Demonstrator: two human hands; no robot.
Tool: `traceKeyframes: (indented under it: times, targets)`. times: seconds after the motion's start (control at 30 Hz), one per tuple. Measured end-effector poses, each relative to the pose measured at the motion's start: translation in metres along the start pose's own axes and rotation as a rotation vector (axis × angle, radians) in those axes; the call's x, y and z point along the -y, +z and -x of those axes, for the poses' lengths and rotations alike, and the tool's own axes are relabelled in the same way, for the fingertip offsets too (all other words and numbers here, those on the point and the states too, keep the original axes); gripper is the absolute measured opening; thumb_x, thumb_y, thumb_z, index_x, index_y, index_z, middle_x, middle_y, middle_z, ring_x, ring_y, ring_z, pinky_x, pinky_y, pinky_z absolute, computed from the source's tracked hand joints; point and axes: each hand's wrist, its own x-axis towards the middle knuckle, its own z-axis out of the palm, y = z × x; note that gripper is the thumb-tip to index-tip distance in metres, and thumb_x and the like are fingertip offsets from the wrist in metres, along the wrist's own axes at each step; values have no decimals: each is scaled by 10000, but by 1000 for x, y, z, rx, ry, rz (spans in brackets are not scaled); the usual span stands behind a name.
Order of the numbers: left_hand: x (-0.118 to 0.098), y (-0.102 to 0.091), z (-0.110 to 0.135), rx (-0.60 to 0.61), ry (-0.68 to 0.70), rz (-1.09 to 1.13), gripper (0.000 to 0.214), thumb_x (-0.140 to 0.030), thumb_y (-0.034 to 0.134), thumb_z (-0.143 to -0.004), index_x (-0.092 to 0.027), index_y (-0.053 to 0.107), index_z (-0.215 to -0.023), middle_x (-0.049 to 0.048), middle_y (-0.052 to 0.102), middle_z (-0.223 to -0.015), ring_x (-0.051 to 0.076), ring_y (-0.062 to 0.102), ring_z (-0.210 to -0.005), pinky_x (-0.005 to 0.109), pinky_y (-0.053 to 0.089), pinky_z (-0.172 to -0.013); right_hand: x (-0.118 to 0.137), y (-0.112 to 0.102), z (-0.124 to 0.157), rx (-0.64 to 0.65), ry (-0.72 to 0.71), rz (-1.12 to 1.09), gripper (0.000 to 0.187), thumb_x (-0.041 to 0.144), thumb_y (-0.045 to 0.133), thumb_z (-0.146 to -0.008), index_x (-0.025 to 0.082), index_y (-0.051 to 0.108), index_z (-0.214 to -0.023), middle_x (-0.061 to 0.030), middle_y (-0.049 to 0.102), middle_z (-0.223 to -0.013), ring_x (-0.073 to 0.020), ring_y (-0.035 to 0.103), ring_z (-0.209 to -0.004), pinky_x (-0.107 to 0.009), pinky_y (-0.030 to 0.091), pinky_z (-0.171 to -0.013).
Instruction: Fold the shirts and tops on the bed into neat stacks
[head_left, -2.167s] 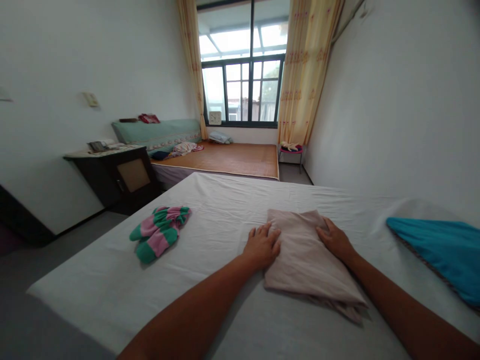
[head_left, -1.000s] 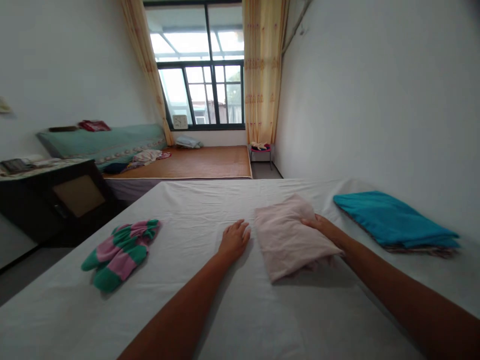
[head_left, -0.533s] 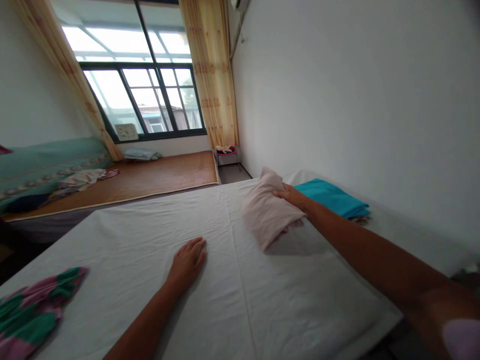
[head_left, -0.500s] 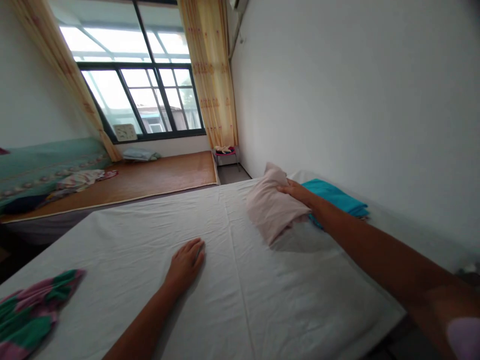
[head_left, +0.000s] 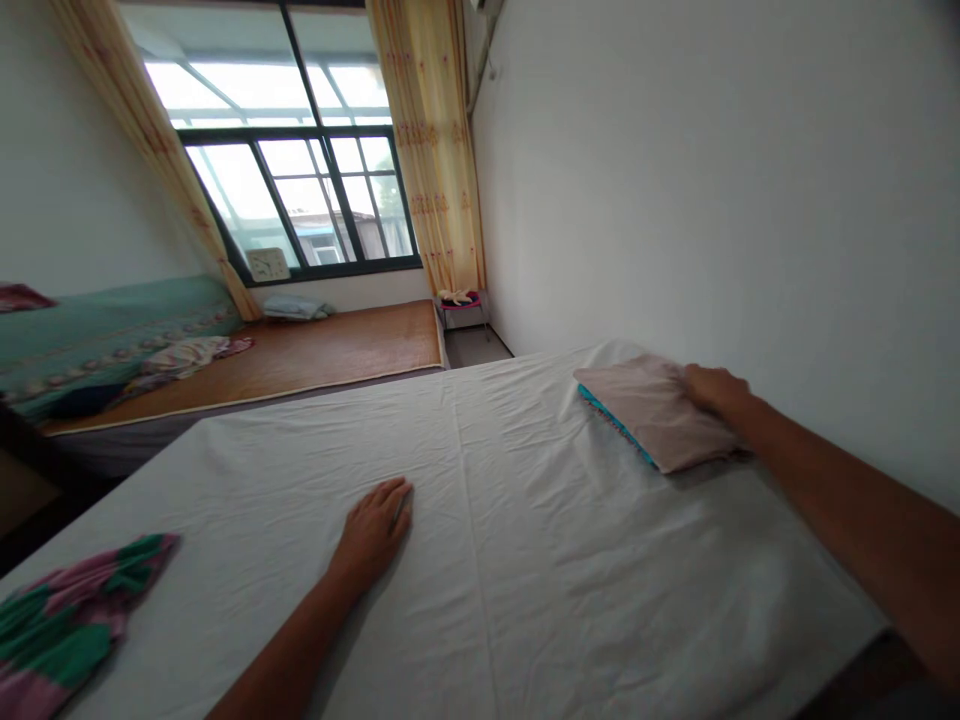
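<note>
A folded pale pink cloth [head_left: 652,415] lies on top of a folded teal cloth [head_left: 611,425], of which only a thin edge shows, at the far right of the white bed sheet [head_left: 525,560]. My right hand [head_left: 712,388] rests on the pink cloth's far edge with its fingers curled onto the fabric. My left hand [head_left: 373,530] lies flat on the sheet near the bed's middle, fingers stretched out and holding nothing. A pink and green striped garment [head_left: 60,625] lies crumpled at the bed's left edge.
The white wall [head_left: 712,200] runs close along the bed's right side. Beyond the bed stand a low platform with a brown mat [head_left: 315,350], a green cushion [head_left: 97,330], a small stool [head_left: 461,300], and a curtained window [head_left: 300,190].
My right hand carried the pink cloth rightward and set it down on the teal cloth, covering it. My left hand came off the pink cloth and settled flat on the sheet.
</note>
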Motion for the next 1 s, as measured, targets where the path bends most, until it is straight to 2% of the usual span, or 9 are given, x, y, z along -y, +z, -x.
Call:
traceKeyframes:
  times: [0.1, 0.2, 0.37, 0.5, 0.6, 0.7, 0.87, 0.9, 1.0]
  targets:
    - [-6, -5, 2, 13, -11, 8, 399, -312, 375, -930, -213, 561, -1269, 58, 535, -1369, 218, 465, -1270, 417, 353, -1087, 53, 23, 15, 89, -181, 90, 394, 261, 447, -887, 151, 572, -1244, -222, 537, -1323, -388, 430, -1252, -670, 290, -962]
    - [-12, -10, 6, 35, -36, 20, 392, -304, 392, -927, -219, 558, -1272, 59, 529, -1377, 215, 455, -1277, 413, 339, -1094, 116, 56, 49, 278, -356, 105, 382, 358, 483, -885, 199, 606, -1210, -171, 562, -1317, -375, 465, -1227, -660, 278, -990]
    - [-15, -13, 13, 48, -40, 38, 402, -300, 408, -923, -217, 538, -1295, 61, 509, -1394, 201, 438, -1286, 383, 323, -1097, 230, 104, 149, 540, -747, -115, 448, 381, 477, -883, 217, 569, -1289, -131, 548, -1354, -295, 488, -1243, -491, 387, -1005]
    - [-12, -20, 19, 79, -13, 20, 405, -305, 417, -920, -262, 518, -1310, 34, 508, -1392, 179, 425, -1292, 358, 325, -1083, 299, 112, 224, 510, -989, -273, 475, 399, 402, -928, 266, 491, -1374, -64, 474, -1434, -253, 411, -1322, -460, 318, -1079]
    - [8, -43, 24, 149, -44, -45, 351, -275, 440, -900, -292, 589, -1218, 27, 572, -1316, 193, 493, -1220, 365, 366, -1034, 315, 108, 244, 468, -1010, -343, 440, 338, 374, -940, 294, 512, -1355, -34, 507, -1408, -236, 421, -1314, -461, 322, -1082]
    - [52, -85, 37, 206, -216, -159, 306, -240, 433, -893, -271, 665, -1089, 51, 637, -1209, 216, 558, -1122, 370, 404, -970, 309, 106, 240, 476, -1023, -407, 419, 310, 390, -930, 274, 556, -1313, -44, 555, -1360, -232, 468, -1271, -457, 345, -1075]
    - [142, -158, 98, 26, -696, -491, 376, -270, 421, -891, -189, 611, -1205, 139, 588, -1267, 303, 513, -1169, 430, 417, -909, 300, 104, 231, 503, -1021, -480, 395, 300, 412, -917, 276, 591, -1268, -37, 595, -1312, -235, 500, -1232, -457, 372, -1061]
    - [155, -168, 112, 27, -749, -509, 385, -293, 430, -886, -144, 623, -1184, 185, 605, -1216, 344, 540, -1118, 462, 432, -861, 300, 104, 231, 503, -1019, -484, 394, 297, 415, -914, 273, 594, -1264, -39, 593, -1313, -237, 502, -1227, -459, 374, -1058]
    - [176, -183, 138, 123, -903, -457, 372, -369, 450, -871, -195, 663, -1121, 138, 659, -1128, 329, 609, -1002, 390, 461, -759, 302, 105, 232, 503, -1012, -493, 398, 283, 428, -898, 260, 601, -1255, -45, 593, -1313, -244, 504, -1218, -468, 380, -1044]
